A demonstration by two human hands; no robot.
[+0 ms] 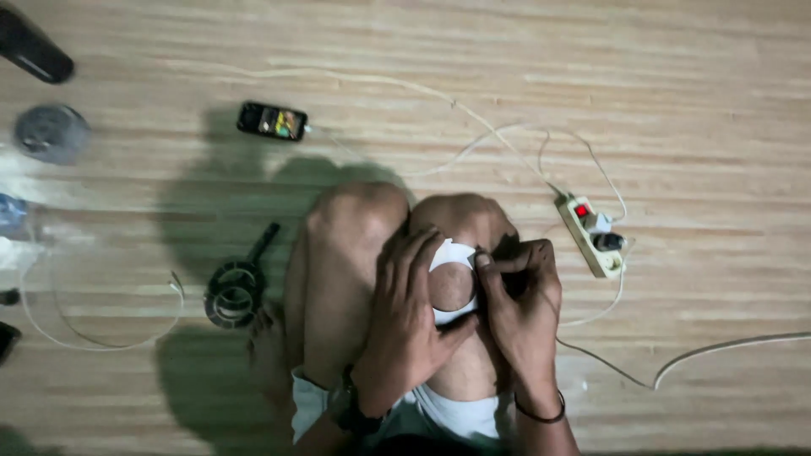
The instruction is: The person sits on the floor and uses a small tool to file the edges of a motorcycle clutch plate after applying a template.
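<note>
- At the far left edge, a dark cylindrical object (32, 46) lies on the wooden floor (676, 101), with a round grey lid-like disc (51, 133) just below it; both are blurred.
- A thin white cable (93, 338) loops across the floor near the left side.
- A phone (271, 121) with a lit screen lies flat, well above the knees, with a cord running from its right end.
- Dark tape rolls (233, 294) sit stacked beside the person's left leg, a black marker-like stick (263, 241) touching their upper edge.
- The left hand (411, 312) is spread open, fingers laid over the left side of a white ring (452, 283) resting on the knee, thumb pressing its lower edge.
- The white ring sits on the right knee, between both hands; skin shows through its middle.
- The right hand (524, 300) is curled, fingertips pinching the ring's right edge.
- A white power strip (590, 236) with a red light lies to the right, plugs and white cords attached.
</note>
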